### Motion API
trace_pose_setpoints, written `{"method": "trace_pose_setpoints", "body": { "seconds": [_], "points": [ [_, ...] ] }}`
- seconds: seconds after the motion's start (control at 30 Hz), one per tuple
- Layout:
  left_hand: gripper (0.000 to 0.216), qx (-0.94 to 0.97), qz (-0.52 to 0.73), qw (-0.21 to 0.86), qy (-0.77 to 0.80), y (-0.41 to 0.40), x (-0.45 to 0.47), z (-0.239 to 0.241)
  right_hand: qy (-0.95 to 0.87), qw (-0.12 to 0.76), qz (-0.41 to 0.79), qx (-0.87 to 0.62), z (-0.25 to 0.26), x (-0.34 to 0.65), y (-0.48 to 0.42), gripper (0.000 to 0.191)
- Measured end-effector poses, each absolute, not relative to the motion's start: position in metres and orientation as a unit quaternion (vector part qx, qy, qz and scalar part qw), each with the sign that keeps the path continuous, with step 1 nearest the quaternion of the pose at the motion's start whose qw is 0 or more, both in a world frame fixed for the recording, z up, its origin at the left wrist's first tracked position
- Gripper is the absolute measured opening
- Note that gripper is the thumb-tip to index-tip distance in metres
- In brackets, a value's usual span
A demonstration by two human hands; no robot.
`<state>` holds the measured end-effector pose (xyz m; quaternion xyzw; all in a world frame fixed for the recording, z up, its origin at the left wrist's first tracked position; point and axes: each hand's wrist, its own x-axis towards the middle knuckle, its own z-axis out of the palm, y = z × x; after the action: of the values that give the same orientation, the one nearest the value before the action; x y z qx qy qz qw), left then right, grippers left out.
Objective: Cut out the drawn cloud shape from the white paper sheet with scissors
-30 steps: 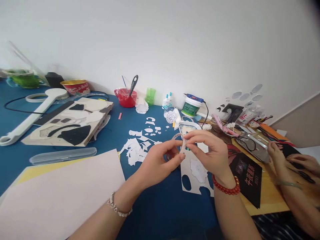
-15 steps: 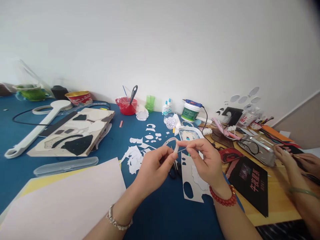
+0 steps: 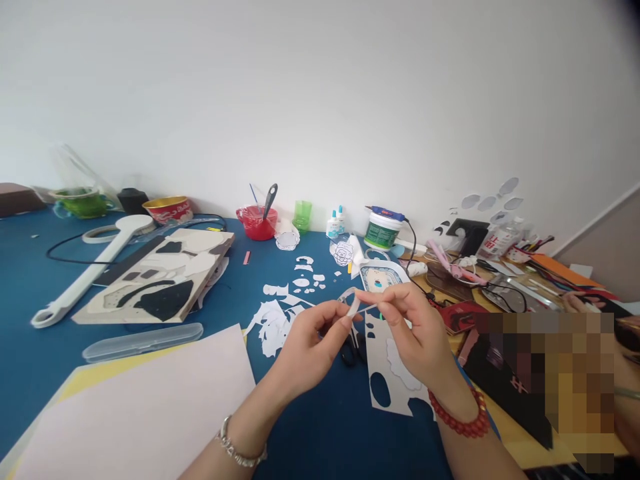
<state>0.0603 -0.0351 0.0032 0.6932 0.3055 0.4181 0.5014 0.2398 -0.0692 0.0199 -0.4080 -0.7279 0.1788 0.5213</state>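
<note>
Between the fingertips of my left hand (image 3: 320, 340) is a thin white ring that looks like a roll of tape (image 3: 354, 305), held upright. My right hand (image 3: 413, 327) pinches a narrow pale strip that runs to the ring; its fingertips sit just right of the left ones. Under the hands, black-handled scissors (image 3: 349, 352) lie on the blue tabletop, partly hidden. White paper scraps (image 3: 273, 327) are heaped left of them. On the right is a grey card sheet (image 3: 387, 393) with cut-out holes, partly covered by my right hand and a white scalloped paper piece.
A cutout-covered board (image 3: 150, 277) and large white sheets (image 3: 150, 407) lie left. Along the wall stand a red bowl (image 3: 260, 223), glue bottles (image 3: 333, 225) and a green-labelled tub (image 3: 383, 232) carrying a blue tool. Another person's hand (image 3: 580, 302) is at far right, partly pixelated.
The view has shifted slightly, so things sit lower and a little to the right. The ring has turned between my fingers and looks narrower. Both hands keep their pinch.
</note>
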Motion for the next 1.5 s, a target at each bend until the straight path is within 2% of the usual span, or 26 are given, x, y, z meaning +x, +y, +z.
{"method": "trace_pose_setpoints", "body": {
  "seconds": [0.17,0.37,0.57,0.7,0.93,1.1,1.5],
  "points": [
    [0.031,0.695,0.420,0.492,0.314,-0.035,0.061,0.002,-0.732,0.486,0.176,-0.443,0.026,0.240,-0.074,0.007],
    [0.029,0.719,0.408,0.479,0.295,-0.034,0.059,0.002,-0.738,0.420,0.177,-0.498,0.048,0.241,-0.072,0.017],
    [0.031,0.706,0.404,0.513,0.274,-0.034,0.059,0.003,-0.750,0.377,0.227,-0.494,0.068,0.248,-0.062,0.018],
    [0.029,0.680,0.406,0.547,0.272,-0.033,0.061,0.003,-0.762,0.343,0.194,-0.513,0.080,0.246,-0.054,0.018],
    [0.034,0.632,0.417,0.604,0.250,-0.026,0.062,0.004,-0.736,0.204,0.157,-0.626,0.115,0.222,-0.061,0.014],
    [0.034,0.606,0.426,0.628,0.239,-0.023,0.060,0.000,-0.751,0.212,0.094,-0.619,0.113,0.212,-0.065,0.014],
    [0.033,0.611,0.442,0.612,0.237,-0.027,0.059,0.006,-0.754,0.295,0.074,-0.583,0.098,0.218,-0.069,0.013]
  ]
}}
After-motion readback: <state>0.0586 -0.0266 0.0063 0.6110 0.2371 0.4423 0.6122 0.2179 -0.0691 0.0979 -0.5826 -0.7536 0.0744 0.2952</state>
